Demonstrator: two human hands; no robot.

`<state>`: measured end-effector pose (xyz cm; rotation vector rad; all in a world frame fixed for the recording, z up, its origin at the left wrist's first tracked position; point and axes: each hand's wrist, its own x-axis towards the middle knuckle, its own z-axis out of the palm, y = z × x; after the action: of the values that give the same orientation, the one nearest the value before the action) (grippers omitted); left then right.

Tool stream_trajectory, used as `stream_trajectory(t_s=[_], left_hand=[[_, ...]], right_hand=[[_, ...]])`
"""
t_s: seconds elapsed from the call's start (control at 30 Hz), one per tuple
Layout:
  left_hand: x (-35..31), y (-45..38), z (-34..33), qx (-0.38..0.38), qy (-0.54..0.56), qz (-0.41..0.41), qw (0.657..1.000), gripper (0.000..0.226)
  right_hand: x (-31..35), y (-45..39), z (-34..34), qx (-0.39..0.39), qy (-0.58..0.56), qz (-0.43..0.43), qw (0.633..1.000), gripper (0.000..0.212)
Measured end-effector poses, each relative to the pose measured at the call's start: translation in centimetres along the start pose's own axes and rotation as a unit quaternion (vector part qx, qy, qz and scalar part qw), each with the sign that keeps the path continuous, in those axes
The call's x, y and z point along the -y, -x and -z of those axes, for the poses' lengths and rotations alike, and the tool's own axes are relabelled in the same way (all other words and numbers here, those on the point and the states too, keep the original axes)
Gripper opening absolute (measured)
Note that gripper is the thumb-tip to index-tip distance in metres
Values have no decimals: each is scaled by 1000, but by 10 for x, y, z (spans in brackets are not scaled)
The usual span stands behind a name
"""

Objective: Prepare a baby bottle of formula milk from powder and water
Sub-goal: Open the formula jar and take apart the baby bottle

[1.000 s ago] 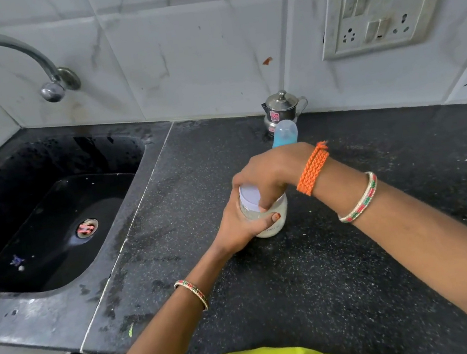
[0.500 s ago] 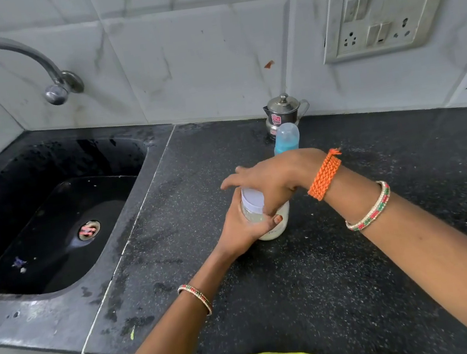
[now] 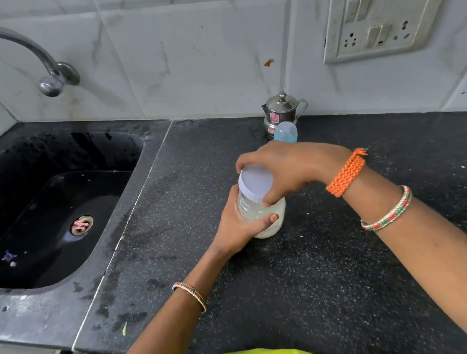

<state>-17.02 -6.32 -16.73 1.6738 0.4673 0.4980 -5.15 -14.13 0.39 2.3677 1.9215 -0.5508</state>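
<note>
A clear plastic jar (image 3: 273, 216) with pale powder inside stands on the black countertop (image 3: 301, 287). Its white lid (image 3: 257, 185) sits on top. My left hand (image 3: 238, 227) wraps around the jar's body from the left. My right hand (image 3: 291, 168) grips the lid from above, fingers around its rim. Behind my right hand stands the baby bottle, of which only the blue cap (image 3: 285, 132) shows. The rest of the bottle is hidden.
A small steel pot with a lid (image 3: 283, 111) stands against the back wall behind the bottle. A black sink (image 3: 46, 221) lies to the left, with a tap (image 3: 14, 54) above it. A switch and socket panel (image 3: 383, 14) is on the wall at right.
My right hand has turned on the lid, and more of the white lid top now shows. The jar stays in the same place in my left hand.
</note>
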Motion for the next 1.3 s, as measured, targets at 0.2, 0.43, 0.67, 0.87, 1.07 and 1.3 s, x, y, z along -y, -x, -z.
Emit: stream_trajectory(t_s=[0.2, 0.43, 0.67, 0.87, 1.07, 1.3], left_hand=[[0, 3, -2, -18, -9, -25, 999, 78], [-1, 3, -3, -25, -16, -29, 999, 81], [-3, 5, -4, -27, -13, -32, 999, 84], [-3, 5, -2, -7, -15, -35, 999, 92], [-12, 4, 13, 56, -45, -26, 997, 105], [-3, 4, 17, 36, -119, -41, 991, 92]], right_hand=[[-23, 17, -4, -76, -3, -56, 995, 83], [-48, 24, -47, -37, 10, -160, 986, 71], [-43, 22, -80, -56, 88, -208, 973, 22], [-36, 28, -101, 45, 177, -181, 966, 25], [-46, 38, -81, 95, 117, -201, 968, 32], [-84, 0, -63, -355, -164, -186, 901, 54]])
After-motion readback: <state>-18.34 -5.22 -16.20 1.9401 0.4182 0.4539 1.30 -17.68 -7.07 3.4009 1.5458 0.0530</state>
